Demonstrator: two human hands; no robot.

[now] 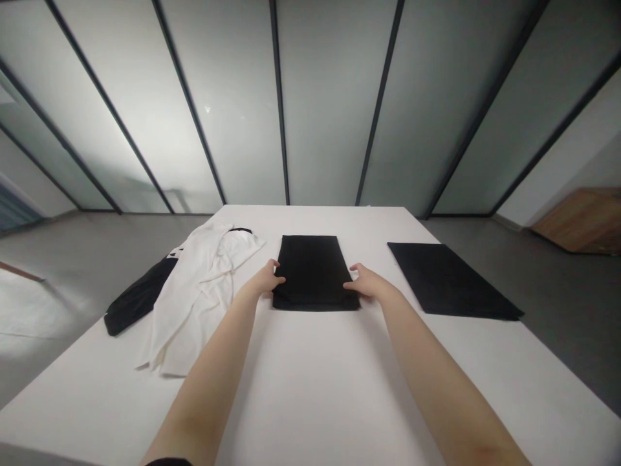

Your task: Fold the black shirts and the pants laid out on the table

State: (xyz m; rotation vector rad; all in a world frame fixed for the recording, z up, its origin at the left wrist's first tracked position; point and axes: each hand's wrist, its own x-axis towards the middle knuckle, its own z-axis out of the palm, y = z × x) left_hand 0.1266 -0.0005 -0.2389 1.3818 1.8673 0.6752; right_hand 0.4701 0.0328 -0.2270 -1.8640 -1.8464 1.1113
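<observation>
My open left grip (264, 279) and open right grip (367, 282) touch opposite edges of a flat, rectangular folded black garment (313, 275), apparently soft knit, on the white table (310, 382)

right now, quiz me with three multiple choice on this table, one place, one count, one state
1. Where is the folded black cloth on the table?
A) off the edge
B) between the white cloth and the flat black cloth
C) on top of the white cloth

2. How many hands touch the folded black cloth?
A) none
B) one
C) two

3. How does the white cloth lie?
A) rumpled
B) neatly squared
C) hung up

1: B, it lies mid-table with the other two on either side.
2: C, the left hand and right hand rest on its sides.
3: A, its folds lie loose and uneven.
</observation>
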